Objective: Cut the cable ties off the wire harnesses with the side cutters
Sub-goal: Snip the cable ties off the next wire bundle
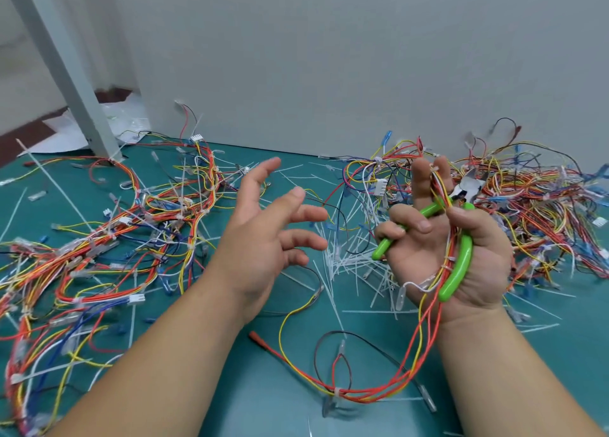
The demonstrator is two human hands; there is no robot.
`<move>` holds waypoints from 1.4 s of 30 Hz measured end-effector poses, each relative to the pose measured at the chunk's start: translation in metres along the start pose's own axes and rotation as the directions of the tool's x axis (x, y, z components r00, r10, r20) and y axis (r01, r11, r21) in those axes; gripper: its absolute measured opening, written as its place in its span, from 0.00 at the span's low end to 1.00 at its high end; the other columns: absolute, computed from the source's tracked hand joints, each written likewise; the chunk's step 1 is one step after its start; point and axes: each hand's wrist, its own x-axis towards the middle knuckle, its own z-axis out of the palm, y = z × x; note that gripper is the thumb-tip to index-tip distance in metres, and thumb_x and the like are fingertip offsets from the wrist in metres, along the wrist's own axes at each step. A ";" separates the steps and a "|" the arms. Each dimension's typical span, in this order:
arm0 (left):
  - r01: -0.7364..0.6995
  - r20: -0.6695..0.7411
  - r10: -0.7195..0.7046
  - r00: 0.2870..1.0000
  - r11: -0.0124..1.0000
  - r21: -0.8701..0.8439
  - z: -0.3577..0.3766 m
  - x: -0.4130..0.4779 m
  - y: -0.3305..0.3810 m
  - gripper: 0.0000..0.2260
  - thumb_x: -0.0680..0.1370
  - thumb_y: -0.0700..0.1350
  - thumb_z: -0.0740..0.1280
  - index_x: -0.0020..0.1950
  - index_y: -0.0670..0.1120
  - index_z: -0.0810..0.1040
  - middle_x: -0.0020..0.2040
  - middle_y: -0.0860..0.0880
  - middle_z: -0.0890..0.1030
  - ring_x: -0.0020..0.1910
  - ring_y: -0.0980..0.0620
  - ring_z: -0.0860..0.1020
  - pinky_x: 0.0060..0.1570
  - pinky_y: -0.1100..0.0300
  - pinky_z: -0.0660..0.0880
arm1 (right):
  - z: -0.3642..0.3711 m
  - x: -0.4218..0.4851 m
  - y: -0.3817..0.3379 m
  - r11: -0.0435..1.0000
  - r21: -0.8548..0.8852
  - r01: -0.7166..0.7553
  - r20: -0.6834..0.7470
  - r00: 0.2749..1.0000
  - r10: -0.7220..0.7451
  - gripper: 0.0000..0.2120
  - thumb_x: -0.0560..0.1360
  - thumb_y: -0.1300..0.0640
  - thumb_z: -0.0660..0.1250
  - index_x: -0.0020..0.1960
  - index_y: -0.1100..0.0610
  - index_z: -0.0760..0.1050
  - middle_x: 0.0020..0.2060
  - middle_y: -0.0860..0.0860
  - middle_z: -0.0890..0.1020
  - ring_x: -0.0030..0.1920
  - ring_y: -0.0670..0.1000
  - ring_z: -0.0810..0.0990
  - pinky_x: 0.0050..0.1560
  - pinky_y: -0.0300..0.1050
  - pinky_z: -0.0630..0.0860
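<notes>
Your right hand [441, 252] is raised palm-up over the green mat [290, 308], fingers curled around the green-handled side cutters [458, 239] and a wire harness [425, 321] together; the cutter's steel tip points away beyond your fingertips. That harness droops from your palm to the mat, a white cable tie [336, 392] at its low bend. Your left hand [263, 239] hovers beside it, fingers spread wide, holding nothing. Cut ties [349, 255] litter the mat between both hands.

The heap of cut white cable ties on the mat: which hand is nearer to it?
Left. The open left hand hovers beside the heap; the right hand, holding side cutters, sits just right of it.
</notes>
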 end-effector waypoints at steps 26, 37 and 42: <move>0.110 -0.196 0.230 0.953 0.338 0.934 -0.017 0.002 -0.010 0.33 0.74 0.59 0.73 0.76 0.58 0.65 0.63 0.55 0.78 0.66 0.45 0.73 0.68 0.46 0.68 | -0.003 0.000 -0.006 0.999 0.019 0.042 -0.015 0.999 -0.041 0.22 0.72 0.56 0.58 0.64 0.45 0.73 0.66 0.44 0.77 0.38 0.45 0.62 0.45 0.46 0.65; 0.119 -0.137 0.122 0.983 0.146 0.982 -0.024 0.005 -0.021 0.14 0.72 0.62 0.73 0.40 0.55 0.74 0.41 0.56 0.78 0.46 0.49 0.77 0.50 0.52 0.76 | -0.001 -0.001 0.001 1.000 0.028 0.003 -0.012 1.000 -0.003 0.22 0.71 0.56 0.58 0.64 0.46 0.74 0.65 0.44 0.77 0.37 0.45 0.62 0.44 0.46 0.65; -0.014 -0.079 0.217 0.973 0.398 0.917 -0.019 0.007 -0.024 0.15 0.76 0.57 0.69 0.36 0.50 0.72 0.30 0.55 0.76 0.34 0.56 0.74 0.37 0.59 0.71 | -0.003 -0.001 0.003 0.999 0.038 -0.023 0.023 0.999 0.022 0.23 0.70 0.57 0.62 0.64 0.46 0.74 0.66 0.45 0.77 0.37 0.45 0.63 0.44 0.46 0.64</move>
